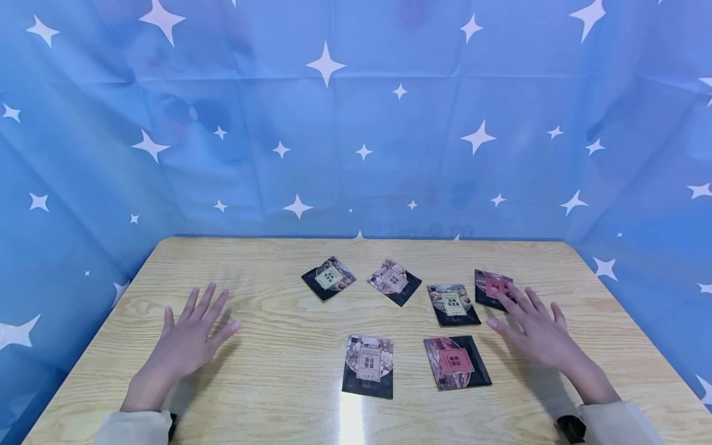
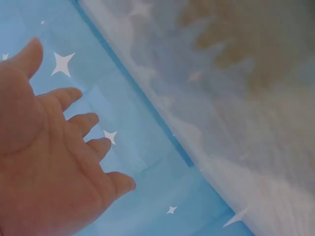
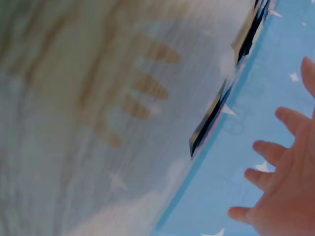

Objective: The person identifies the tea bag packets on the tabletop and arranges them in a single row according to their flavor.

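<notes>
My left hand (image 1: 191,334) is over the left side of the wooden table, fingers spread and holding nothing; the left wrist view shows its bare palm (image 2: 54,147). On the right, my right hand (image 1: 536,330) is spread the same way, and its fingertips overlap a red-labelled sachet (image 1: 489,289) in the head view. Just left of it lies a green-labelled sachet (image 1: 453,305), with another red-labelled sachet (image 1: 457,363) nearer the front. A pink-labelled floral sachet (image 1: 368,366) lies at front centre. Farther back are a second green-labelled sachet (image 1: 329,278) and a second pink-labelled one (image 1: 395,282), both turned at an angle.
The pale wood-grain table (image 1: 267,383) has rounded back corners. A blue cloth (image 1: 356,123) with white stars hangs behind it and along both sides. Dark bands (image 1: 571,428) show at the sleeve cuffs.
</notes>
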Demonstrator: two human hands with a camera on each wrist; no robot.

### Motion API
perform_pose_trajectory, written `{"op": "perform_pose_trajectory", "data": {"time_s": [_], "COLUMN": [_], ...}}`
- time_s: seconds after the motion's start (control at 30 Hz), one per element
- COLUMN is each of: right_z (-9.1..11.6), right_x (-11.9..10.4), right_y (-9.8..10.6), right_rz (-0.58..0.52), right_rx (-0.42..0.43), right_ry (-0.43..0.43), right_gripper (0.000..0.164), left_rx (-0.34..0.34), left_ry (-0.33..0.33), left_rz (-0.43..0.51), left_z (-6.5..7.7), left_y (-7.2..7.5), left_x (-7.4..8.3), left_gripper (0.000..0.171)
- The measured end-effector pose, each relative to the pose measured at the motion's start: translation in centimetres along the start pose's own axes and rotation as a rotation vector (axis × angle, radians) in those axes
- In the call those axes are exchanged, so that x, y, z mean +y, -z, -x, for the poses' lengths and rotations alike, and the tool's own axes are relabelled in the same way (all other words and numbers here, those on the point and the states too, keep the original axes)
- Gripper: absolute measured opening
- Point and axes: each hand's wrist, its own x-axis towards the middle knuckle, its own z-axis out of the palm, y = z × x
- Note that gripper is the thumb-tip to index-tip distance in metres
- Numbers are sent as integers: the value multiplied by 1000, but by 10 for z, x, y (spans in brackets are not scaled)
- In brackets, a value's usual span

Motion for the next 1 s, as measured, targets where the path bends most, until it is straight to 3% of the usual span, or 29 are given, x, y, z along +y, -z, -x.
{"op": "perform_pose_trajectory", "data": {"time_s": [0.13, 0.23, 0.43, 0.73, 0.83, 1.0], "right_z": [-2, -3, -2, -3, -4, -8], "right_x": [-2, -4, -15, -29, -30, -31], "right_y": [2, 3, 7, 6, 4, 3], "right_rz": [-33, -126, -300, -313, -323, -346], "right_rx": [24, 29, -79, -125, -133, -164], "right_ry": [47, 108, 204, 286, 331, 319], "right_gripper": [66, 63, 55, 54, 52, 53], "left_rx": [-12, -14, -37, -77, -110, -183], "left_ry": [-48, -102, -175, -232, -270, -281], "left_rz": [54, 107, 230, 302, 316, 365], "left_z": [-5, -10, -24, -41, -44, -46], "left_y": [3, 4, 0, -10, -17, -26], "left_x": [5, 12, 29, 62, 73, 92], "left_gripper": [73, 74, 74, 69, 68, 67]}}
